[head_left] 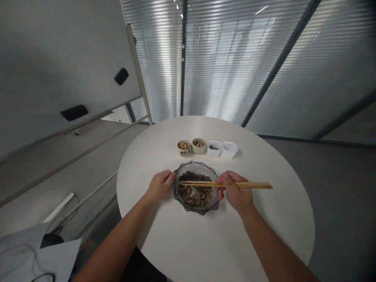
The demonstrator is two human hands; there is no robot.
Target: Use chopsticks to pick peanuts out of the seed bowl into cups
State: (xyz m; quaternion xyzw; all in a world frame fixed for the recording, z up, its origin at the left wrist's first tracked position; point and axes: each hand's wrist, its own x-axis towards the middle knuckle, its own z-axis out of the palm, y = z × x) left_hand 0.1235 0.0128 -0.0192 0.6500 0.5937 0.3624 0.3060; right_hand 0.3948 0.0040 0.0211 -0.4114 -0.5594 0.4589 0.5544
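Note:
A glass bowl (179, 192) with a wavy rim sits in the middle of the round white table (211, 243); it holds dark seeds (195, 194). My left hand (160, 186) grips the bowl's left rim, fingers curled. My right hand (235, 192) is closed on a pair of wooden chopsticks (255, 185). The sticks lie level across the bowl, tips pointing left just above the seeds.
Behind the bowl stand two small round cups of nuts (184, 147) (199, 145) and two white square dishes (214, 148) (229, 149). A whiteboard on a stand (58, 70) is at the left, papers (55, 258) on the floor, frosted glass walls behind.

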